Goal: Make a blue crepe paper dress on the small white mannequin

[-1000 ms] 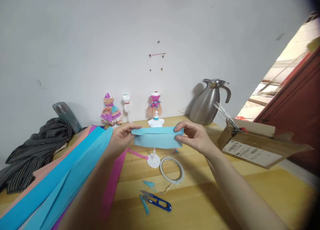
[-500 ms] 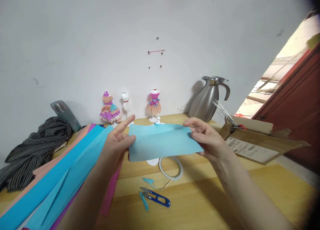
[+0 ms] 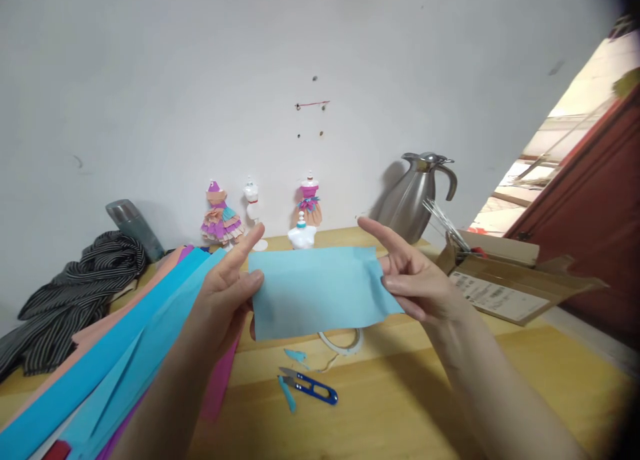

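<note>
Lt-blue paper sheet (image 3: 320, 293) is held up in the air btwn both hands, above the surface (image 3: 400, 407), approx. mid-view: wide rectangle, matte, one colour w/ a greyer shaded patch lower L, top edge nearly straight, R side slanting out to the lower corner & puckered nr the thumb. L hand (image 3: 225, 300): fingers pinching the sheet's L edge, thumb on front, index sticking up off it. R hand (image 3: 417, 278): same grip on R edge, thumb on front, index also raised. Sheet is in front of a white mini dress form (image 3: 302, 237) w/ a blue neck band, hiding its lower part, & overlaps the top of a white tape roll (image 3: 345, 349). Blue-handled thread snips (image 3: 316, 388) lie below, blades right by a blue scrap (image 3: 287, 396). Writing: cardboard box (image 3: 555, 283) at far R has a white label (image 3: 500, 295) w/ barcodes & printed lines, too small to read.
</note>
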`<state>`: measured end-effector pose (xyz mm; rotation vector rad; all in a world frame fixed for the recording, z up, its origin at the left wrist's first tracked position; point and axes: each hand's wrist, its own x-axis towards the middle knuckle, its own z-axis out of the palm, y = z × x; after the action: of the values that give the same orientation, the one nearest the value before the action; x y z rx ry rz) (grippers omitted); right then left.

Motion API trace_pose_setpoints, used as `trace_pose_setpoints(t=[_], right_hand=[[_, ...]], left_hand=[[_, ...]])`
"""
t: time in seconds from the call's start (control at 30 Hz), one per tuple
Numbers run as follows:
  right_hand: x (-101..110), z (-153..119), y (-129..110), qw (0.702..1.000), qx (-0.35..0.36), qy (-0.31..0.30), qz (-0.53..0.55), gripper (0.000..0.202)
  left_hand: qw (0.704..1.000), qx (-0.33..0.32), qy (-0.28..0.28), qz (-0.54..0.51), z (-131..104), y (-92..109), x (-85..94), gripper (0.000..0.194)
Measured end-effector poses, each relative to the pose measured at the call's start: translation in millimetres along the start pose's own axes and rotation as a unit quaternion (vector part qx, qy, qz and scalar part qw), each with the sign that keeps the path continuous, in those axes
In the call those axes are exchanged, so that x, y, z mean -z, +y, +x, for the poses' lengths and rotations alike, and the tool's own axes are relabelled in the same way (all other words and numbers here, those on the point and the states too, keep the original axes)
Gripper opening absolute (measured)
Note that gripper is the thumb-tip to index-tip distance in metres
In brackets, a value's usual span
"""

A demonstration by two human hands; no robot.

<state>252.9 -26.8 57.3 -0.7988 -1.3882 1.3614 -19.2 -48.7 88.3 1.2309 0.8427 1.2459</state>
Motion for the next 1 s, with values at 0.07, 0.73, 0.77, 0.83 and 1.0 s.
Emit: trace_pose_setpoints(t=[0.07,0.73,0.77,0.83,1.0], right_hand=[[-1,0,-1,1.000,-0.010,0.004,0.011,0.075],[-26,2,1,0.982,0.145,0.125,-0.005,0.013],[-27,2,1,0.979,0.161,0.127,-0.009,0.012],[-28,0,1,0.967,0.204,0.144,-0.044,0.010],[-29,-5,-5,0.877,0.339,0.234,-0.249,0.009]], left_hand=[[1.000,0.012,0.006,-0.023,-2,3,-2.2,0.073],[0.997,-0.050,0.044,0.025,9,-14,1.3,0.012],[0.995,-0.072,0.052,0.046,9,-16,1.5,0.009],[0.983,-0.141,0.053,0.101,10,-19,4.3,0.007],[0.909,-0.328,0.010,0.259,11,-15,13.5,0.012]])
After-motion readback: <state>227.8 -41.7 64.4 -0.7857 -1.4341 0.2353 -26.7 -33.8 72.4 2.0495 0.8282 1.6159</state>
